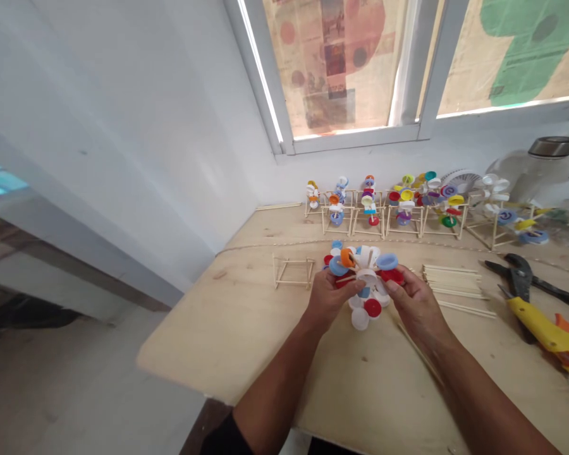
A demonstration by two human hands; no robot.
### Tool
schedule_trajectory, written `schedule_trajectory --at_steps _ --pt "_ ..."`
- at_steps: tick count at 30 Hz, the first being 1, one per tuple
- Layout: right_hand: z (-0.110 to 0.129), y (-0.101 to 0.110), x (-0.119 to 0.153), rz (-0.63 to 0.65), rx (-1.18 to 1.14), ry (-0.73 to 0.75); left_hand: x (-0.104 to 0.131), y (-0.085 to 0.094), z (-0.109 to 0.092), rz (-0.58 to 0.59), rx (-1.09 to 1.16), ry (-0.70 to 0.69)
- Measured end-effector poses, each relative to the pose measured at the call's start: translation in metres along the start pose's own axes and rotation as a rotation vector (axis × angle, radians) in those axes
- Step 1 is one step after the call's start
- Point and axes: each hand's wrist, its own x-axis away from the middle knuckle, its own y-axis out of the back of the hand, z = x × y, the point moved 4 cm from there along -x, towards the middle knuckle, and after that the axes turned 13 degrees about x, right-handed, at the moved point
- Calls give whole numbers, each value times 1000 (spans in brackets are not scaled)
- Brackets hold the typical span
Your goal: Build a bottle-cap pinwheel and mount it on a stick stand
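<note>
Between my two hands, above the table, is a wheel of plastic bottle caps (pixel 367 277) fixed on thin sticks, with white, red, blue and orange caps. My left hand (pixel 330 296) grips its left side, thumb over the front. On the right, my right hand (pixel 413 302) pinches it near a red cap and a blue cap. More caps, white and red, show below the fingers; whether they belong to the same wheel I cannot tell. A small open stick frame (pixel 294 272) stands on the table left of my left hand.
Along the wall stands a row of stick frames with bottle-cap wheels (pixel 370 208). Loose wooden sticks (pixel 452 282) lie right of my hands. Farther right are black-handled pliers (pixel 520 278) and a yellow glue gun (pixel 547 332). A cord (pixel 275 244) crosses the wooden table (pixel 227 328).
</note>
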Motion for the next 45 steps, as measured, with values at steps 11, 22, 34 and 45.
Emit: schedule_trajectory --at_steps 11,22,34,45 --pt "7 -2 3 -23 25 67 2 7 -8 -4 -319 -191" --pt "18 3 4 -79 174 174 5 -4 -18 94 -517 -422" --pt "10 5 1 -137 108 93 8 -8 -22 103 -500 -397" --pt "11 5 1 -176 -64 53 2 -1 -9 85 -382 -291"
